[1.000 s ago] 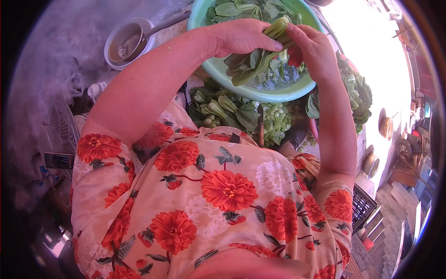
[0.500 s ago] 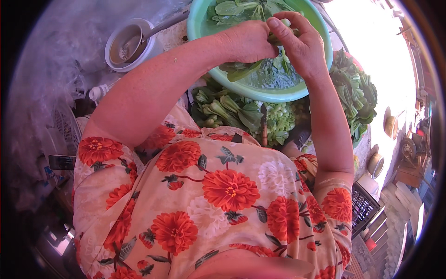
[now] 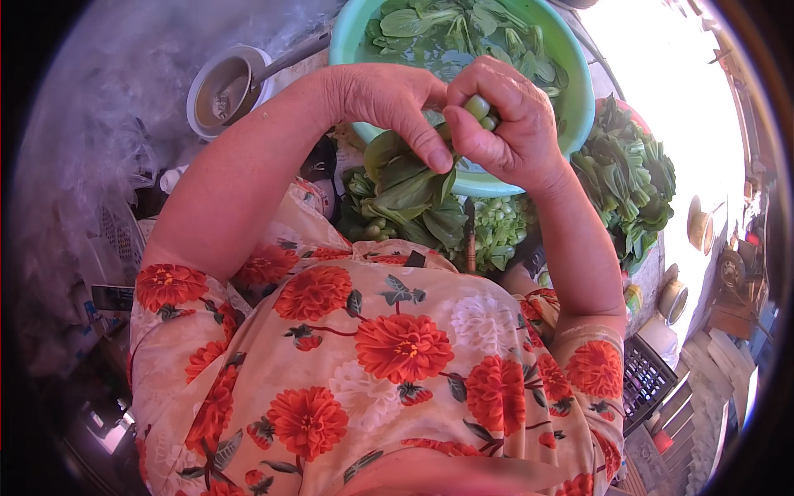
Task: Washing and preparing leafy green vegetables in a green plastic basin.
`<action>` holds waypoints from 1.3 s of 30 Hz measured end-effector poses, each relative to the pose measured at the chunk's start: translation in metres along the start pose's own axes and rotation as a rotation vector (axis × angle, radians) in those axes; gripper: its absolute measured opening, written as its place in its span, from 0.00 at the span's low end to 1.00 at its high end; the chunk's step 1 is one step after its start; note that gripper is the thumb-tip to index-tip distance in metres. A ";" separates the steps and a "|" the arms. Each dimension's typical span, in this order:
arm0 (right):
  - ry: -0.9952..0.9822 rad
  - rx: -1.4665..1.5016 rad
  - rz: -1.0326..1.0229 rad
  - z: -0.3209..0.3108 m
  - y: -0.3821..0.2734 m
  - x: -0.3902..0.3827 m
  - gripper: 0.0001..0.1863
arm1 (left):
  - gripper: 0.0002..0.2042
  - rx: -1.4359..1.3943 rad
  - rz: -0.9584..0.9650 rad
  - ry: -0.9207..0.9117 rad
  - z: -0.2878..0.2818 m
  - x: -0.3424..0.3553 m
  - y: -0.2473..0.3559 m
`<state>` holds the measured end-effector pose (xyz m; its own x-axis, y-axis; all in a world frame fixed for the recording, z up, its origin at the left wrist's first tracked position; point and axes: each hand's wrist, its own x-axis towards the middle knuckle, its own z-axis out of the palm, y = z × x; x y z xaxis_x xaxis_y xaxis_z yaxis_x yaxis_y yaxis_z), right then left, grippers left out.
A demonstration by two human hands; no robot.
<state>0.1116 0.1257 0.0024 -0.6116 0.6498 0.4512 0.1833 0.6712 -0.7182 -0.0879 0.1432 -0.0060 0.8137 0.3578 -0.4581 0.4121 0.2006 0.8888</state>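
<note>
Both hands are raised over the near rim of a green basin (image 3: 587, 91), which holds water and floating leafy greens (image 3: 422, 21). My right hand (image 3: 509, 128) is closed round the pale stems of a leafy bunch (image 3: 397, 194), whose leaves hang toward me. My left hand (image 3: 397, 112) lies against the same bunch, thumb pressed on its leaves and the other fingers mostly hidden. Below the basin are more dark greens (image 3: 442, 223), a pale chopped-looking heap (image 3: 500, 227) and a knife handle (image 3: 471, 248).
A pile of greens (image 3: 620, 186) stands right of the basin. A bowl (image 3: 211, 87) with a long-handled ladle is at upper left, by clear plastic sheeting (image 3: 107, 107). A dark crate (image 3: 645, 380) and metal pots (image 3: 670, 302) are at right. A phone (image 3: 112, 298) is at left.
Both hands have come down toward my body, bringing the bunch from over the water to the basin's near rim. More of the floating greens shows behind them.
</note>
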 end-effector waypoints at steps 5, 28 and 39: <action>0.029 0.045 -0.066 -0.001 -0.005 0.000 0.08 | 0.11 -0.679 0.226 -0.163 0.046 0.000 -0.005; -0.147 -0.493 0.692 0.090 0.320 -0.047 0.26 | 0.10 -0.670 0.221 0.776 -0.030 0.038 0.018; -0.040 -0.169 0.844 0.082 0.295 -0.042 0.23 | 0.09 -0.670 0.254 0.807 -0.023 0.026 0.021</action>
<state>0.1281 0.2670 -0.2723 -0.2452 0.9444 -0.2191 0.6988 0.0156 -0.7151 -0.0669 0.1775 0.0003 0.2326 0.9057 -0.3545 -0.2385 0.4065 0.8820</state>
